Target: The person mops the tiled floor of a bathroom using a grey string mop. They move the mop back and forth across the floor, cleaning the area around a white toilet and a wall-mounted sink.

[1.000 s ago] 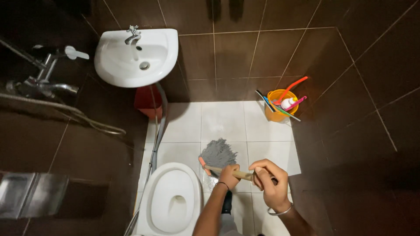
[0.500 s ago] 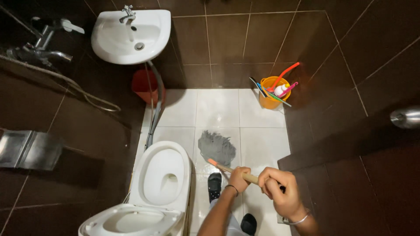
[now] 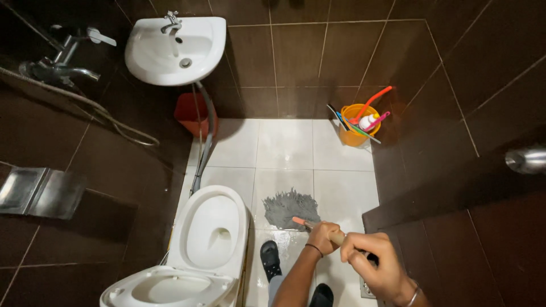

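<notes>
Both hands on a mop, bottom centre of view. Left hand (image 3: pixel 323 237) is clenched round the wooden mop handle (image 3: pixel 335 237) lower down the shaft, near the orange collar; black band on that wrist. Right hand (image 3: pixel 378 262) is wrapped round the same handle higher up, at approx 4 o'clock from the left, bracelet on the wrist. Grey mop head (image 3: pixel 290 208) lies spread flat on the white tiled floor (image 3: pixel 284 142), at 10 o'clock from the left hand, just right of the toilet (image 3: pixel 210 233). Toilet lid is up, bowl open, at 9 o'clock from the mop head. One black shoe (image 3: pixel 270 258) is at 7 o'clock from the mop head, on a wet-looking patch; a 2nd shoe shows at the bottom edge. White sink (image 3: pixel 170 54) w/ tap sits at 11 o'clock on the brown wall, red bin (image 3: pixel 190 111) under it. Orange bucket (image 3: pixel 352 128) w/ brushes and a bottle stands in the far corner, approx 1 o'clock from the mop head, well apart from it.
</notes>
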